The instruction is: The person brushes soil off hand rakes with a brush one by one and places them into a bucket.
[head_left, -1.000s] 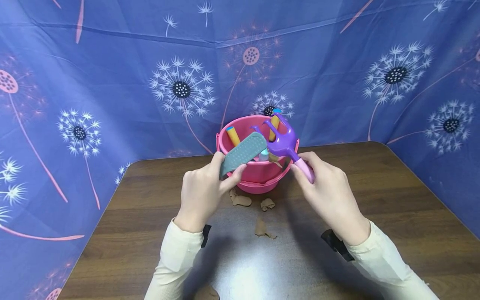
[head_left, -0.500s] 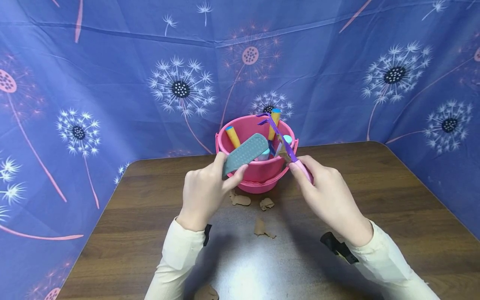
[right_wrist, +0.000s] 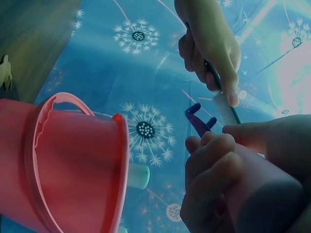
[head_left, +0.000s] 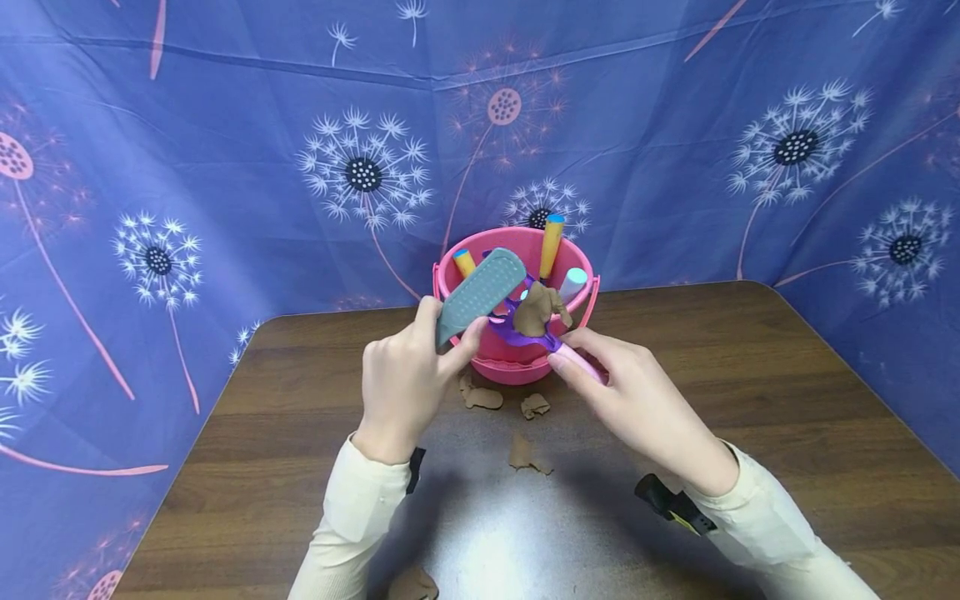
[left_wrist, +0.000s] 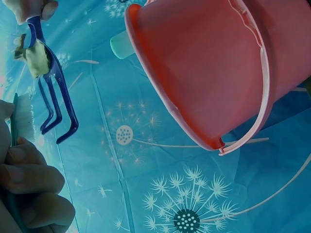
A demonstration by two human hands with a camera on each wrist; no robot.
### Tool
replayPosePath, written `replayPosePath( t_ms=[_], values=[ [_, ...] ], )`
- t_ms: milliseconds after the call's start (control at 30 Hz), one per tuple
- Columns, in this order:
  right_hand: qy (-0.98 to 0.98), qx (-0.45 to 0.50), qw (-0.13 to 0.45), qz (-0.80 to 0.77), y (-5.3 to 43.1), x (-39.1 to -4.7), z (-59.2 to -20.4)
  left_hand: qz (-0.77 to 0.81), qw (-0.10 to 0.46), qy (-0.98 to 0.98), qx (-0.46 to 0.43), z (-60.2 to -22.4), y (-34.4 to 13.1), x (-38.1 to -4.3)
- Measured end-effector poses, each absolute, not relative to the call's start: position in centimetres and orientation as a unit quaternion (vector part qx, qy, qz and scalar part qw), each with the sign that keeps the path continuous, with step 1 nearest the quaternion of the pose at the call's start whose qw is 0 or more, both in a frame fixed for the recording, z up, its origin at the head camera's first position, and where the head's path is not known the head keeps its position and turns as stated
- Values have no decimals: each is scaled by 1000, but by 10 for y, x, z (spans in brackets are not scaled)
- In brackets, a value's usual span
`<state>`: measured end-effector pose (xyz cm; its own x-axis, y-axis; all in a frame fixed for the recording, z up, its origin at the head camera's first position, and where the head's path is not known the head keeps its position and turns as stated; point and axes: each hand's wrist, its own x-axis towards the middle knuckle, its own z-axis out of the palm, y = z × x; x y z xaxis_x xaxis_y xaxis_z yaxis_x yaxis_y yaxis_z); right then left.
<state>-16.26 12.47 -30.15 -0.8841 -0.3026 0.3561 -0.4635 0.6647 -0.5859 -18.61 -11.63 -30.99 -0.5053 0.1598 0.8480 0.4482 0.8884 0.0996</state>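
My left hand [head_left: 401, 383] grips a teal scrubbing brush [head_left: 483, 287] by one end, above the bucket's near left side. White bristles [left_wrist: 25, 116] show on its underside in the left wrist view. My right hand [head_left: 637, 392] holds a small purple toy rake by its pink handle [head_left: 579, 363]. A lump of brown clay [head_left: 534, 310] sticks to the rake's head, whose tines [left_wrist: 60, 109] are close to the brush. Whether brush and rake touch, I cannot tell. Beneath and behind both stands a pink bucket [left_wrist: 209, 73] with its handle lowered.
Yellow handles with blue ends [head_left: 551, 246] and a pale cylinder with a turquoise end [head_left: 573, 283] poke out of the bucket. Scraps of brown clay [head_left: 483, 399] lie on the wooden table [head_left: 270, 417]. A blue dandelion-print cloth [head_left: 247, 100] hangs behind.
The right hand has turned the rake over, so the clay on it now faces the head camera, and moved it left toward the brush. The brush has risen and tilted slightly.
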Motion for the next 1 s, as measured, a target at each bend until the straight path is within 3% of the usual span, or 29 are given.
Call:
replayPosePath(
  t_ms=[267,800,1000],
  values=[
    [-905,222,154,329,122,-159,-301,-103,469,-848,-224,-311,-116,-187],
    [-908,198,123,348,122,-159,-297,-101,442,-851,-265,-315,-116,-191],
    [-911,183,128,347,122,-161,-299,-150,446,-849,-240,-312,-116,-189]
  ],
)
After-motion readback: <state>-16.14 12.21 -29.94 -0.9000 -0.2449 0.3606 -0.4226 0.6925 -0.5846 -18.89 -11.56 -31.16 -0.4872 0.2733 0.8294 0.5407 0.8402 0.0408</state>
